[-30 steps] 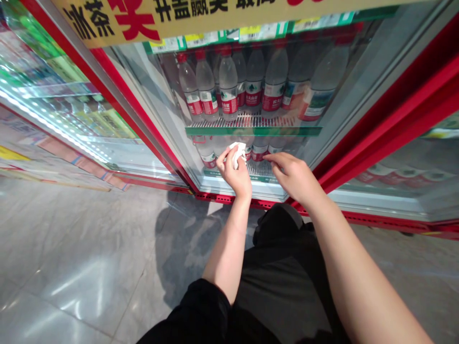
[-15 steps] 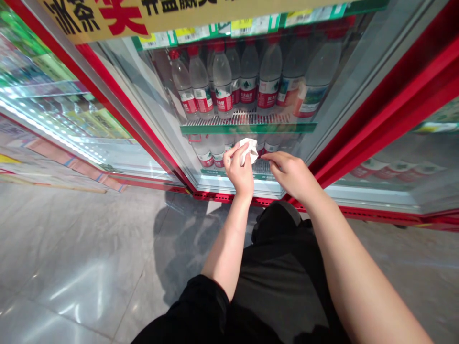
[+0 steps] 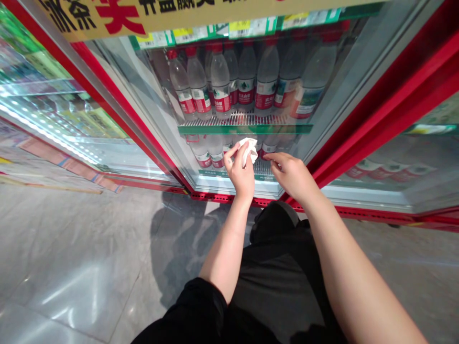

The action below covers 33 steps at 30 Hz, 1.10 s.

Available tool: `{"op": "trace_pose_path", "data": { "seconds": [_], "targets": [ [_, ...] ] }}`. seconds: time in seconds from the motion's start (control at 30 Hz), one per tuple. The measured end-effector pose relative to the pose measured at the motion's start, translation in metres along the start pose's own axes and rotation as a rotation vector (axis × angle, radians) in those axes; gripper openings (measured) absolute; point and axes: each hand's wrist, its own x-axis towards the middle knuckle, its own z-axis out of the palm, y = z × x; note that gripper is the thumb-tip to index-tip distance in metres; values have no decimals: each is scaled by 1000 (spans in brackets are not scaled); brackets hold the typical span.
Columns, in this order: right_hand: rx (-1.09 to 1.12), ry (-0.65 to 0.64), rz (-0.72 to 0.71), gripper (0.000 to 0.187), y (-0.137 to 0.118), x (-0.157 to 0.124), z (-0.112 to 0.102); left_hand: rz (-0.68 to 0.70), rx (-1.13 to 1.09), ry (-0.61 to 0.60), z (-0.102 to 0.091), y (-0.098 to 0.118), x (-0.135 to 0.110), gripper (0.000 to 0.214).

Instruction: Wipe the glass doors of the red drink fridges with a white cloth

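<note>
A crumpled white tissue [image 3: 250, 148] is gripped between the thumb and fingers of my left hand [image 3: 239, 172]. Just to its right, my right hand [image 3: 289, 172] is closed in a pinch, thumb against forefinger; whatever may be between the fingertips is too small to make out. A small gap separates the right fingertips from the tissue. Both hands are in front of a glass-door fridge [image 3: 251, 185], level with its lower shelf. Inside, water bottles [image 3: 220, 81] with red caps and red-and-white labels stand in rows on a wire shelf.
Red frame posts [image 3: 376, 105] border the glass. A yellow banner [image 3: 201, 14] and price tags [image 3: 251, 27] run across the top. Another lit drinks fridge [image 3: 64, 110] stands to the left, stacked cartons [image 3: 53, 160] below it. Grey floor tiles [image 3: 71, 248] lie underfoot.
The view has shifted very slightly, with the fridge sliding a little left. My hands keep nearly the same pose, the left one still on the tissue.
</note>
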Motion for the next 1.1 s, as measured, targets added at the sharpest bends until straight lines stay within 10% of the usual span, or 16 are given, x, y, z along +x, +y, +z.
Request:
{"op": "trace_pose_path", "data": {
  "seconds": [0.67,1.1],
  "targets": [
    [-103,20,171,42,12,-4,-7,371,103,-107,19,-15,-35,31],
    [-40,92,210,41,21,-10,-13,257,54,-181,24,-3,-26,32]
  ]
}}
